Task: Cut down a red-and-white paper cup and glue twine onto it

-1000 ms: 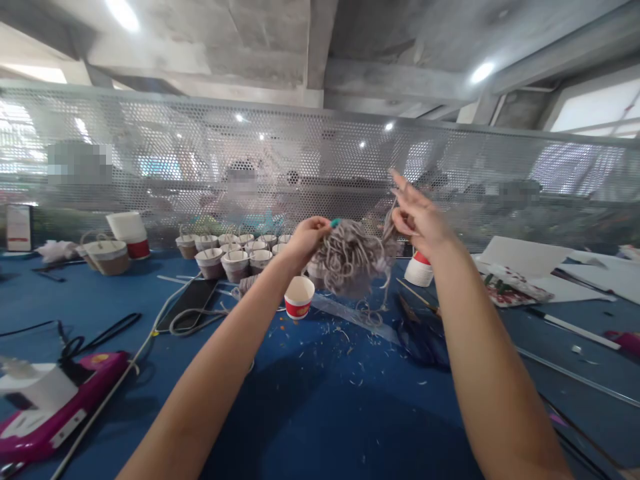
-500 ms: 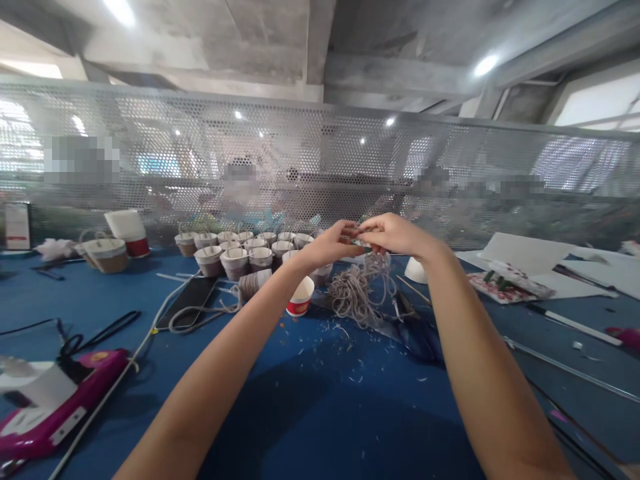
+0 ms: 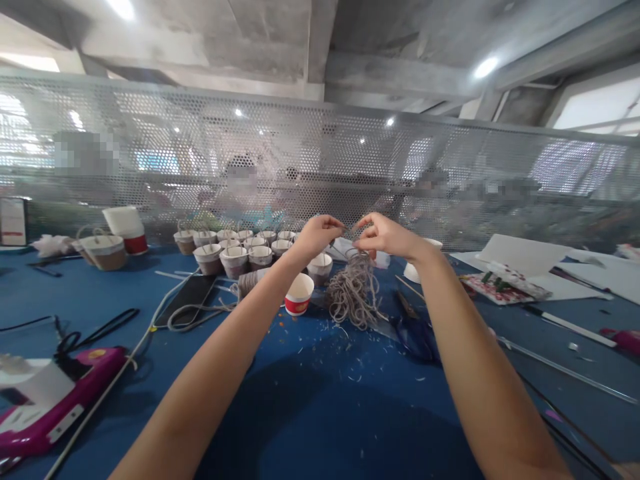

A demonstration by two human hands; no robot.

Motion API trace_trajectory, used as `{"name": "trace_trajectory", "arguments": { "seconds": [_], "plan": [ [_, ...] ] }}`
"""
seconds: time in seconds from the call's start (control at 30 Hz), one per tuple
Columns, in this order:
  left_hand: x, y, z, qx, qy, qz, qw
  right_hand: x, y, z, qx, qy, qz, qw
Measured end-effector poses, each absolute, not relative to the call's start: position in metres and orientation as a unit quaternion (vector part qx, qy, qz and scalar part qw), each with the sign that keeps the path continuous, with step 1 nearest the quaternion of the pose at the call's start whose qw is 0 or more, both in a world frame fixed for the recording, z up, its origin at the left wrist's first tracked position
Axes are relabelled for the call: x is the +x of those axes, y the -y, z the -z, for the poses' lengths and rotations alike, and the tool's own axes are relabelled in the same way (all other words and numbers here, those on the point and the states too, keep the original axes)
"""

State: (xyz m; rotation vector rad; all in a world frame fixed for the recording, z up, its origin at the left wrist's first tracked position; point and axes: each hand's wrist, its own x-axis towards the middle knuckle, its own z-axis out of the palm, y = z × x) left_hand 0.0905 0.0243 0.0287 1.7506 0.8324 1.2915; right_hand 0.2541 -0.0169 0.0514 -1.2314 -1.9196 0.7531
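Note:
A tangled pile of grey cord (image 3: 353,293) lies on the blue table, and loops of it rise towards my hands. My left hand (image 3: 321,235) is closed in a pinch above the pile, with a bit of the cord at its fingertips. Slightly apart from it, my right hand (image 3: 384,235) pinches the cord between thumb and fingers over the upper loops. Below my left hand stands a red and white paper cup (image 3: 299,295). Scissors with dark blue handles (image 3: 416,339) lie beside the pile, next to my right forearm.
Several cord-wrapped cups (image 3: 235,257) stand in rows at the back left. A cord-wound roll (image 3: 247,283) and a black phone-like slab (image 3: 187,300) lie left of my arm. A magenta power strip (image 3: 95,383) is at far left. White paper (image 3: 525,257) lies right. A perforated screen (image 3: 300,153) stands behind.
My hands have moved apart from each other, the left one slightly leftward. The upper cord loops have shifted, and a white cup behind my right wrist shows more.

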Motion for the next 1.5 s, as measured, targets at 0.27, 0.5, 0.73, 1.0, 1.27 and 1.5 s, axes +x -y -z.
{"name": "trace_trajectory", "arguments": {
  "seconds": [0.27, 0.5, 0.73, 1.0, 1.27, 1.5],
  "plan": [
    [0.094, -0.013, -0.038, 0.682, -0.236, -0.565, 0.400, 0.239, -0.012, -0.013, -0.447, 0.751, -0.413, 0.257],
    [0.081, 0.005, -0.061, 0.670, -0.189, -0.625, 0.353, 0.254, -0.037, 0.009, -0.544, 0.724, -0.340, 0.253],
    [0.074, 0.019, -0.071, 0.694, -0.181, -0.640, 0.276, 0.259, -0.049, 0.020, -0.554, 0.711, -0.272, 0.337],
    [0.070, 0.039, -0.073, 0.753, -0.241, -0.603, 0.102, 0.274, -0.060, 0.033, -0.557, 0.738, -0.153, 0.348],
    [0.062, 0.062, -0.078, 0.740, -0.355, -0.562, -0.104, 0.280, -0.067, 0.045, -0.577, 0.719, -0.090, 0.376],
    [0.052, 0.023, -0.072, 0.771, -0.316, -0.549, 0.067, 0.284, -0.062, 0.030, -0.543, 0.702, -0.120, 0.445]
  ]
}}
